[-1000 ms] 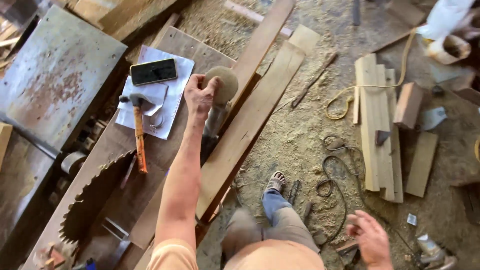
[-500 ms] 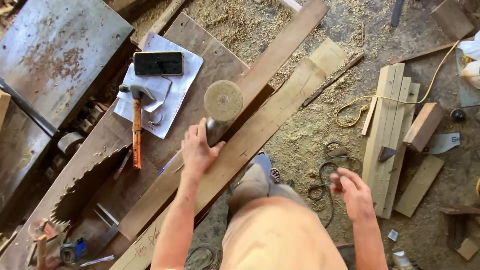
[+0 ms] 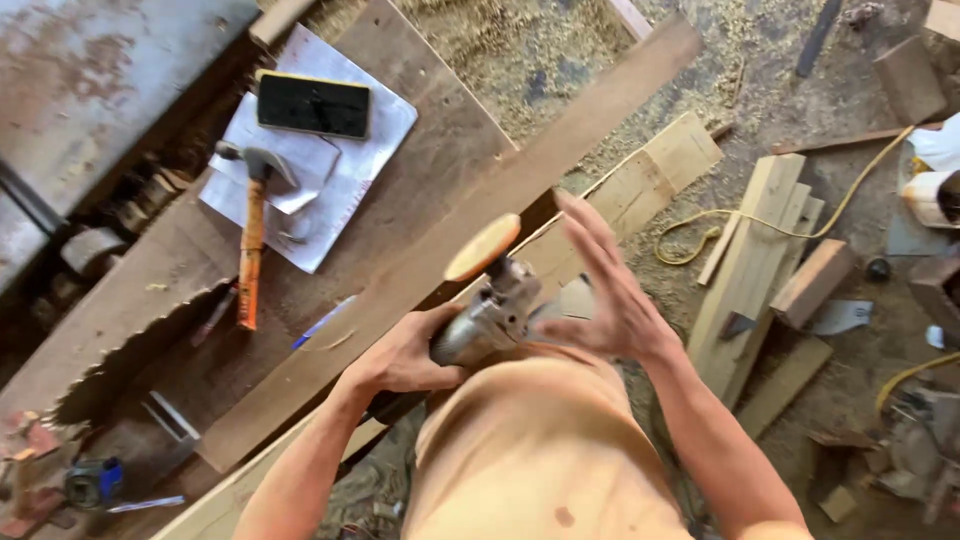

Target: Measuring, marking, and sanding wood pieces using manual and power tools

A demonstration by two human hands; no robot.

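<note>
My left hand grips the grey metal body of a disc sander, lifted off the boards and tilted so its round tan sanding pad faces up and right. My right hand hovers with fingers spread just right of the sander's head, holding nothing. Under the tool a long brown plank runs diagonally across the bench, and a paler plank lies beside it.
A hammer with an orange handle and a black phone lie on white paper at upper left. A large circular saw blade sticks out at left. Stacked boards, a yellow cord and sawdust cover the floor at right.
My left hand has picked the sander up off the plank and tilted it. My right hand has risen from near my leg to beside the sander's head.
</note>
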